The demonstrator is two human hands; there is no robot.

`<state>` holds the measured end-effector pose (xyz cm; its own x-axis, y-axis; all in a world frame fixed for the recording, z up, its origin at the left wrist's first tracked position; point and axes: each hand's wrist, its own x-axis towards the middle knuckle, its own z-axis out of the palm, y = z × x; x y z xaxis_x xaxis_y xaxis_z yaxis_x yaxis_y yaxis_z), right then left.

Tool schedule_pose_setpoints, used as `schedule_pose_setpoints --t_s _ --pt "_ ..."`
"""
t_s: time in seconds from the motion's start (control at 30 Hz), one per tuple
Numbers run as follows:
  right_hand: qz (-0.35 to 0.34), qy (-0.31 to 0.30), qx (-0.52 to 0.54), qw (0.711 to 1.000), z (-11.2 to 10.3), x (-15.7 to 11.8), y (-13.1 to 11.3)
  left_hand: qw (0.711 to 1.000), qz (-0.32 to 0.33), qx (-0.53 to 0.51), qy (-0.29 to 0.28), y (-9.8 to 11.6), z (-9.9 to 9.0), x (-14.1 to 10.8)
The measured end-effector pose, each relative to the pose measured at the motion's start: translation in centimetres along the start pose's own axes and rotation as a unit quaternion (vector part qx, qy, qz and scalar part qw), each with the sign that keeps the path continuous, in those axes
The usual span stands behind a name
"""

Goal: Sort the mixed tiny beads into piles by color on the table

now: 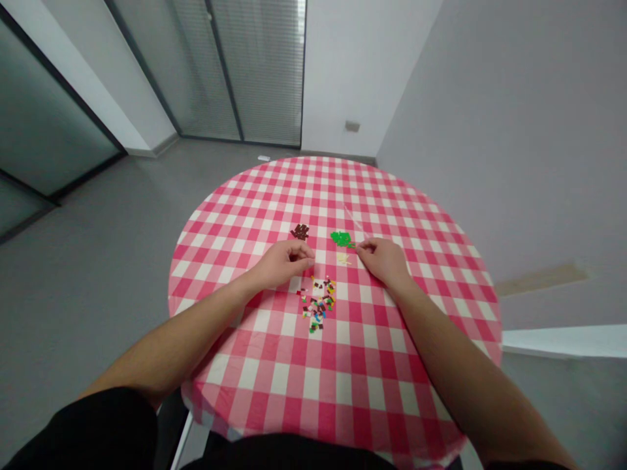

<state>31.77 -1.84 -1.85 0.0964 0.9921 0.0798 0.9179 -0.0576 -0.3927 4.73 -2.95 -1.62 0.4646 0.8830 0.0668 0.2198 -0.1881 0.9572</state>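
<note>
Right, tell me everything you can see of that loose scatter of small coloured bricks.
The small plastic bricks lie in a loose, roughly oval scatter on the pink-and-white checked tablecloth. They are tiny, rectangular and look like hard plastic, in red, dark brown, yellow, blue, green and white. Most seem to lie flat, some slightly overlapping, though individual details are too small to tell. The scatter sits between and nearer the person than the left hand and right hand, and neither hand appears to touch it.
</note>
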Motion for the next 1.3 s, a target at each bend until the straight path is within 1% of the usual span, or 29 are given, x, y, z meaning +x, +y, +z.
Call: schedule_pose_setpoints --t_s 0.13,0.37,0.43,0.5,0.57,0.6,0.67,0.7,0.77,0.83,0.93,1.03,1.17,1.3 --pt "-0.006 0.002 -0.004 1.000 0.0 -0.1 -0.1 1.000 -0.001 0.015 -0.009 0.0 0.0 0.0" --pt "-0.029 0.011 0.008 0.999 0.3 0.0 0.0 0.999 -0.006 0.036 -0.028 0.7 0.3 -0.2" --pt "-0.044 0.024 0.023 0.999 0.3 -0.2 0.0 0.998 -0.007 0.043 -0.033 0.9 0.2 -0.2" --pt "-0.085 0.025 0.044 0.995 0.1 -0.5 -0.3 0.998 -0.010 0.051 -0.041 1.0 0.2 -0.2" --pt "-0.161 -0.010 0.074 0.984 -0.2 -1.1 -0.8 0.996 -0.010 0.064 -0.053 1.0 0.0 -0.3" --pt "-0.204 -0.045 0.092 0.974 -0.4 -1.4 -1.1 0.995 -0.006 0.073 -0.068 1.0 -0.1 -0.4" --pt "-0.276 -0.139 0.127 0.943 -0.8 -2.2 -1.8 0.988 0.010 0.094 -0.124 1.1 -0.3 -0.6" --pt "-0.299 -0.190 0.139 0.925 -1.0 -2.6 -2.0 0.981 0.016 0.104 -0.162 1.2 -0.4 -0.7" --pt "-0.320 -0.276 0.150 0.894 -1.2 -3.2 -2.5 0.964 0.026 0.129 -0.232 1.6 -0.6 -0.9" --pt "-0.321 -0.329 0.154 0.875 -1.3 -3.6 -2.7 0.947 0.040 0.169 -0.272 2.1 -0.7 -1.0" --pt "-0.318 -0.365 0.156 0.861 -1.5 -4.0 -3.0 0.923 0.075 0.234 -0.295 2.6 -0.8 -1.1" --pt "-0.329 -0.383 0.144 0.851 -1.8 -4.3 -3.4 0.905 0.086 0.275 -0.313 2.7 -0.7 -1.2" --pt "-0.348 -0.374 0.116 0.851 -1.7 -4.8 -4.0 0.887 0.085 0.315 -0.327 2.5 -0.5 -1.4" --pt "-0.365 -0.366 0.098 0.851 -1.6 -4.9 -4.3 0.882 0.074 0.336 -0.321 2.7 -0.3 -1.3"
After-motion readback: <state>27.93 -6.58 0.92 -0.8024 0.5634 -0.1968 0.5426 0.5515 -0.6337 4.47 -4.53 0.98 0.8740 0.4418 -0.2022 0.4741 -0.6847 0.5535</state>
